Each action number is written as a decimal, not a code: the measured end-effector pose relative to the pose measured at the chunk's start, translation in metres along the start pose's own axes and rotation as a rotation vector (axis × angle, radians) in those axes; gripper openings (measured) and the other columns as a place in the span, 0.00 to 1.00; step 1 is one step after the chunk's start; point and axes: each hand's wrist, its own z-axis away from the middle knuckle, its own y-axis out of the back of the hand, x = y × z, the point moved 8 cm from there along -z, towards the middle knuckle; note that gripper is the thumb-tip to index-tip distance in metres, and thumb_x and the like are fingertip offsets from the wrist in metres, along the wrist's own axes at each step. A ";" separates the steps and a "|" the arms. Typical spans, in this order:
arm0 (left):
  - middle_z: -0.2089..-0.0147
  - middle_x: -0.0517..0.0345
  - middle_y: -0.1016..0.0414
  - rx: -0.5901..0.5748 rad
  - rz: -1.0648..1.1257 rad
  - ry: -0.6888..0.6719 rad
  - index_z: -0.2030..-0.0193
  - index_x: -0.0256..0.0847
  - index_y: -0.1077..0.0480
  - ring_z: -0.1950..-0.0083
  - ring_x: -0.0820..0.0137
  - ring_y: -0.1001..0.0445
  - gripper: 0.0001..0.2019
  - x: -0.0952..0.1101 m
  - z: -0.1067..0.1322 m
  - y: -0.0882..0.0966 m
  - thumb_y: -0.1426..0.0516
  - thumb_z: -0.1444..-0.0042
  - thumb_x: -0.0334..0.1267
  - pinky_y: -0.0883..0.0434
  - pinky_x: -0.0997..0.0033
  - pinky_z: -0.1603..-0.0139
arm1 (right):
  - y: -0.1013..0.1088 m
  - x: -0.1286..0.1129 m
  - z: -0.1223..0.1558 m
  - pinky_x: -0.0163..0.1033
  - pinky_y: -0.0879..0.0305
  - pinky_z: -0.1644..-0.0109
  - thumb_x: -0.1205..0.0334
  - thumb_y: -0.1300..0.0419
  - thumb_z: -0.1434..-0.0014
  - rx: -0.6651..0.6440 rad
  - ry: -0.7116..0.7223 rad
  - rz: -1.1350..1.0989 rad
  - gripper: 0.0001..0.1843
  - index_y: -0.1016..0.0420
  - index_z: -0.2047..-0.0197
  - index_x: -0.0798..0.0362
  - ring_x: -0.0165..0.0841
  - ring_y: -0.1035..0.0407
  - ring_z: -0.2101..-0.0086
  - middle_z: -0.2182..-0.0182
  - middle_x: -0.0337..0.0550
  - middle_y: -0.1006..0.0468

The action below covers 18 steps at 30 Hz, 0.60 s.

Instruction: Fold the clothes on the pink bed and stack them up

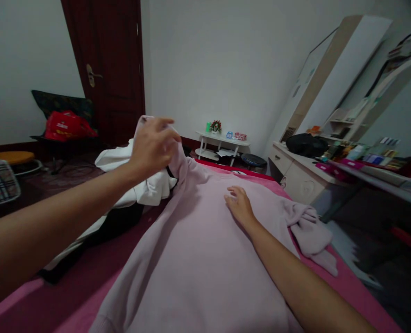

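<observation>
A pale pink sweater (198, 259) lies spread on a pink bed cover (87, 296). My left hand (153, 145) is raised above the bed, fingers closed on the sweater's left sleeve (181, 159), which it lifts up. My right hand (239, 203) lies flat and open on the sweater's chest, fingers stretched out. The sweater's other sleeve (309, 226) is bunched at the bed's right edge.
White and black clothes (146, 189) are piled on the bed's left side. A dark door (111, 64) stands behind. A small white table (222, 141) is at the far wall. At right is a cluttered dresser (306, 171). At left, a chair holds a red bag (66, 125).
</observation>
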 end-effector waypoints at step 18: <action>0.58 0.35 0.27 -0.461 -0.172 -0.183 0.65 0.29 0.28 0.51 0.52 0.32 0.09 0.050 -0.009 -0.157 0.48 0.46 0.31 0.35 0.55 0.54 | 0.114 0.164 -0.020 0.44 0.34 0.51 0.47 0.42 0.43 -0.155 -0.706 0.797 0.28 0.28 0.45 0.57 0.47 0.30 0.50 0.50 0.58 0.25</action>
